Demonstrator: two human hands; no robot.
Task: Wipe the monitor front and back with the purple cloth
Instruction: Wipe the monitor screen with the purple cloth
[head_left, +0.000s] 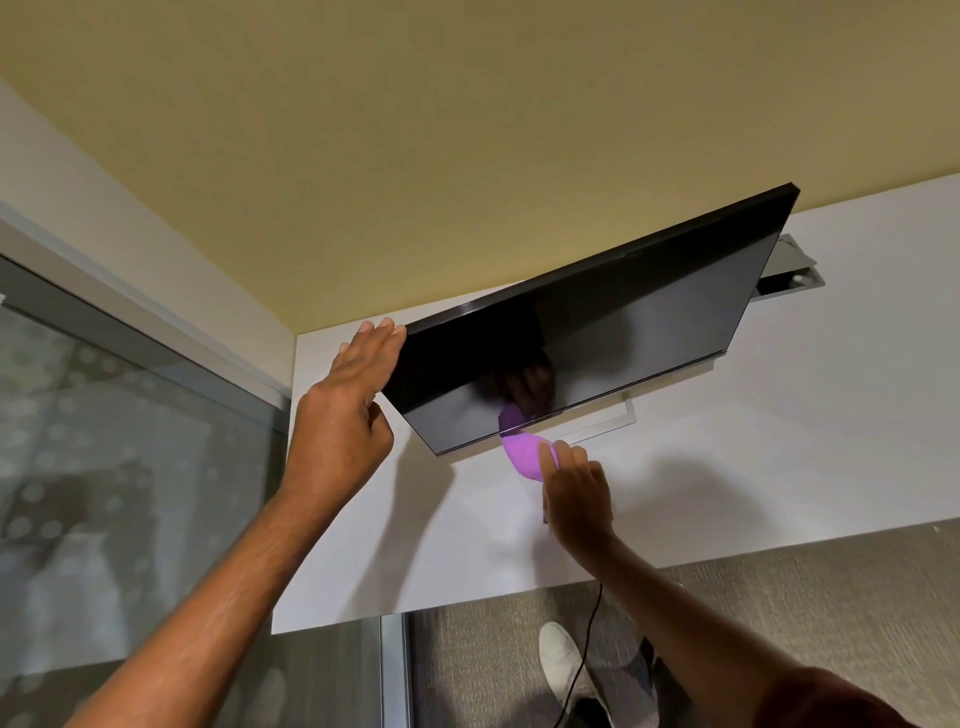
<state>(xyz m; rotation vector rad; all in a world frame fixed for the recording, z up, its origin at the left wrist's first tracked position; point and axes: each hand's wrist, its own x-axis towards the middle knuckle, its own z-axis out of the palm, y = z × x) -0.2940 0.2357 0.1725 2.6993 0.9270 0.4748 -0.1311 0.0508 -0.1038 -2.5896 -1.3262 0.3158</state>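
Note:
A black monitor with a dark, switched-off screen stands on a white desk on a silver stand. My left hand grips the monitor's left edge, fingers over the top corner. My right hand holds a bunched purple cloth just below the screen's bottom edge, near the stand. The glossy screen mirrors the cloth and my hand. The monitor's back is hidden.
A silver cable hatch is set in the desk behind the monitor's right side. A yellow wall rises behind the desk. A glass partition stands at left. A black cable hangs over the desk's front edge above a white shoe on grey carpet.

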